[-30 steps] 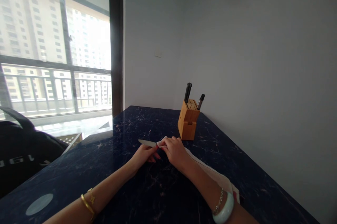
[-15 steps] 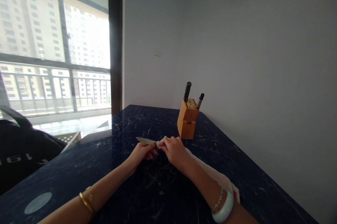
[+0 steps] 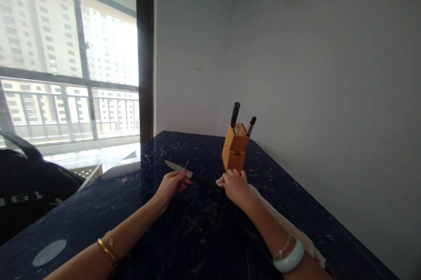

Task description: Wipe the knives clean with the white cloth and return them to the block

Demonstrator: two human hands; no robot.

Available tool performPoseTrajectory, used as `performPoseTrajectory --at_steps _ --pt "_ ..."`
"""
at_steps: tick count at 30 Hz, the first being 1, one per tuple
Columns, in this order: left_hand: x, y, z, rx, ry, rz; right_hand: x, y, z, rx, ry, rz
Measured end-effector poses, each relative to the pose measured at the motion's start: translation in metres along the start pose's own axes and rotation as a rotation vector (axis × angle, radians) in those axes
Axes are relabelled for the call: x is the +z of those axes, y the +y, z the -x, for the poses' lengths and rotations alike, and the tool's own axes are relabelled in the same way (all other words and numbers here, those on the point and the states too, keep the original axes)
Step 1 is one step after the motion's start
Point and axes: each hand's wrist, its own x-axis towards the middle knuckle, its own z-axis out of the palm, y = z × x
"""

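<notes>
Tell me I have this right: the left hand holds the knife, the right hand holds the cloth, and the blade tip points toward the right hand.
Not quite: in the head view, the blade tip points away from the right hand; the black handle reaches toward it. The left hand does hold the knife, and the right hand the cloth.

The left forearm (image 3: 136, 223) slants in from the near left, the right forearm (image 3: 265, 223) from the near right. The left hand (image 3: 171, 184) pinches, its thumb on top, fingers curled below, nails red. The right hand (image 3: 235, 187), apart from it, is palm down, fingers bent into a closed grip.
</notes>
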Motion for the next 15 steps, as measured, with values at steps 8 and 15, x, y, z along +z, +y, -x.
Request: performPoseTrajectory --at_steps 8,15 --pt "0.007 0.006 0.003 0.188 -0.275 0.164 -0.013 -0.027 -0.002 -0.103 -0.048 -0.678" --pt "0.009 0.014 0.011 0.143 -0.407 0.240 -0.004 -0.034 0.001 -0.088 -0.094 -0.835"
